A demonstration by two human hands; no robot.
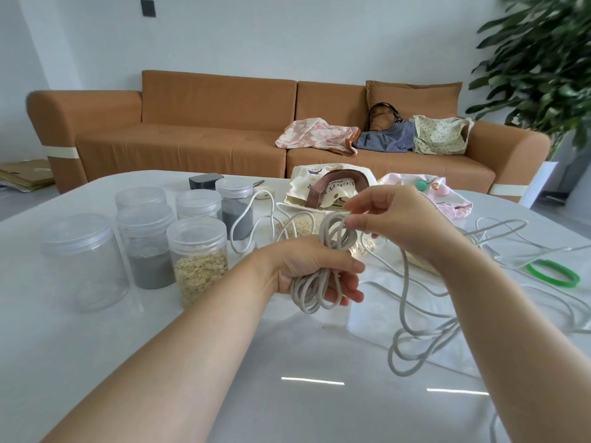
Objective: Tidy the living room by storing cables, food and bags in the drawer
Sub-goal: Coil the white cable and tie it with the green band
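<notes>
My left hand point(315, 270) grips a coiled bundle of grey-white cable point(332, 238) over the white table point(160, 346). My right hand point(396, 219) pinches the same cable at the top of the coil, and its loose length hangs down in loops point(412, 350) to the right. A thinner white cable point(252, 219) lies beyond. Clear jars stand at left: oats point(200, 273), grey powder point(147, 263) and an empty one point(86, 263). A cream tote bag with brown handles point(332, 187) and a pink bag point(447, 199) lie behind my hands.
More thin cables point(511, 238) trail across the table's right side beside a green ring point(553, 273). A dark box point(204, 181) sits at the table's back. Three fabric bags point(383, 137) lie on the orange sofa point(192, 129). A plant point(543, 59) stands at right.
</notes>
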